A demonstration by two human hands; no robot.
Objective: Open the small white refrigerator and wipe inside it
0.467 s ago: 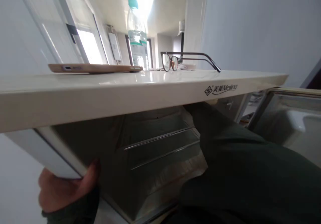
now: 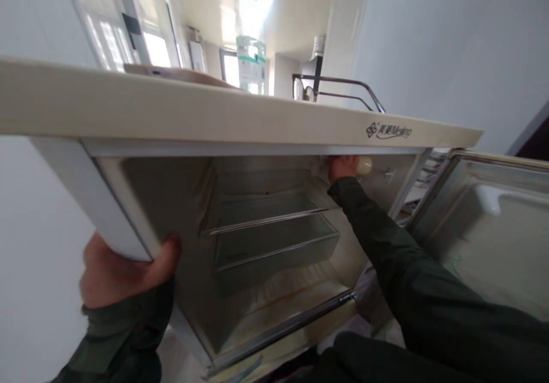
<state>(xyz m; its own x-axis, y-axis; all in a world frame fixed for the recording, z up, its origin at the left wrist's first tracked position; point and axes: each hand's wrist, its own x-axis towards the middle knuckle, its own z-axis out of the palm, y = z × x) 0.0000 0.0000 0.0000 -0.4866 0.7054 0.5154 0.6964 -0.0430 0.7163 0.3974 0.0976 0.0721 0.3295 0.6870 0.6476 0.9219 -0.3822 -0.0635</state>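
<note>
A small refrigerator (image 2: 240, 117) stands before me with its door (image 2: 506, 246) swung wide to the right. My left hand (image 2: 128, 271) is wrapped round the front edge of the left side wall, thumb on the inner face. Inside, high at the right wall, my right hand (image 2: 342, 168) has its fingers curled beside a rounded cream fitting (image 2: 364, 166). What lies under those fingers is hidden. Left of this hand are a shelf with a shiny front rim (image 2: 266, 222) and a see-through drawer (image 2: 274, 263) below it.
On top of the refrigerator are a flat brown-edged phone (image 2: 184, 75), a bottle with a green cap (image 2: 251, 57) and glasses (image 2: 343, 81). A white wall (image 2: 437, 46) rises behind at the right. My dark-clothed leg (image 2: 369, 357) is at the bottom.
My view has dropped and shows more of the interior. My right hand, hidden before under the top edge, now shows inside. My left hand keeps its hold on the side wall.
</note>
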